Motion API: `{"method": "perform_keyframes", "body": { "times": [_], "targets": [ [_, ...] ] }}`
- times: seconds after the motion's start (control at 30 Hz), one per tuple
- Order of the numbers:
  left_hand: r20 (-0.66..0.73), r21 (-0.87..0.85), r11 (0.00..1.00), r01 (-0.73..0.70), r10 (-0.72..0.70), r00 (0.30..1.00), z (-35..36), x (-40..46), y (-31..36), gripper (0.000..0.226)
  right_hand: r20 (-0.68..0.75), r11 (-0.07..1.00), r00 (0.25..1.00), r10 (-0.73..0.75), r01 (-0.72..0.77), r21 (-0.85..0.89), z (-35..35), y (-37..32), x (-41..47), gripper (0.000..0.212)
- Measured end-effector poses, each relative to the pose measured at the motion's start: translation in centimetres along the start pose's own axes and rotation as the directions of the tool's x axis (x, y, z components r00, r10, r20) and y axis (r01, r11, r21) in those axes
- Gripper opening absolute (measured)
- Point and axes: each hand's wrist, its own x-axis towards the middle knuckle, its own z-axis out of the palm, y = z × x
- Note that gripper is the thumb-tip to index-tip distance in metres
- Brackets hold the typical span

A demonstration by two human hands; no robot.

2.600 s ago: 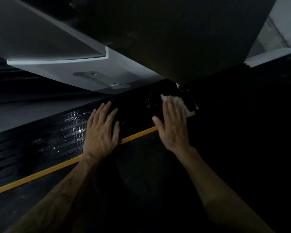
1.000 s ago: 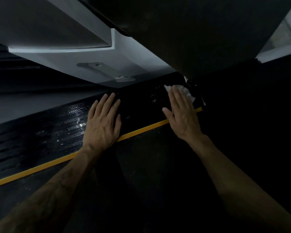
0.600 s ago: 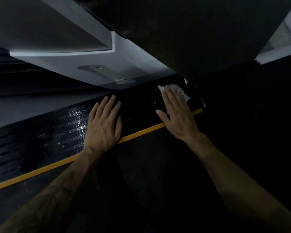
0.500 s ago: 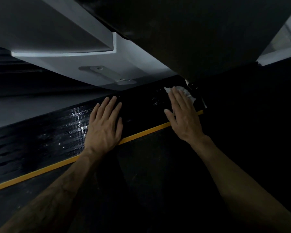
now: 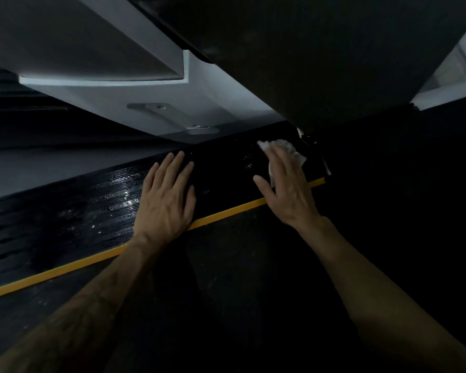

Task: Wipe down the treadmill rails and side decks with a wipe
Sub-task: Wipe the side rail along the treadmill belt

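Wipe (image 5: 285,149), white and crumpled, lies on the black side deck (image 5: 226,170) at the deck's far end, pressed flat under the right hand (image 5: 285,189). The fingers (image 5: 277,160) of that hand are straight and lie over the wipe, the thumb spread out toward the left hand; this grip is a flat, open press, not a pinch, and the cloth shows past the fingertips and along the hand's outer edge. The hand's heel sits over the yellow stripe (image 5: 65,267) that edges the deck on the near side.

The left hand (image 5: 167,200) rests palm down on the same deck, well apart from the wipe and nearer the person. Its fingers are straight and close together and hold nothing; its wrist crosses the yellow stripe.

The deck is ribbed, and beside the left hand, on the side away from the wipe, it shines with small wet spots. On the near side of the stripe lies the dark belt (image 5: 226,292), over which both bare forearms reach. Beyond the deck a pale grey housing (image 5: 119,95) with a flat metal bracket (image 5: 172,117) hangs over it, and a large black panel (image 5: 320,55) looms above the wipe's end of the deck.
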Motion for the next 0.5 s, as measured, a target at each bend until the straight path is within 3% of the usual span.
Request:
{"method": "perform_keyframes", "body": {
  "times": [0.1,0.2,0.4,0.5],
  "targets": [
    [-0.002,-0.002,1.000,0.000,0.000,1.000,0.0,0.0,0.0,0.055,-0.012,0.983,0.983,0.182,-0.183,-0.016,0.0,-0.9,1.6,0.086],
    [-0.001,0.004,1.000,0.000,0.000,1.000,0.0,0.1,-0.1,0.055,0.009,0.967,0.967,0.254,-0.254,-0.033,0.4,-2.7,3.5,0.085],
    [-0.003,-0.007,1.000,-0.005,0.005,1.000,0.2,0.0,-0.1,0.055,0.084,0.997,0.996,-0.028,0.034,-0.070,1.3,-2.9,1.9,0.077],
    [-0.002,-0.007,1.000,-0.005,0.005,1.000,0.1,0.1,-0.2,0.056,0.073,0.997,0.996,-0.051,0.056,-0.057,1.0,-1.4,0.7,0.072]
  ]
}}
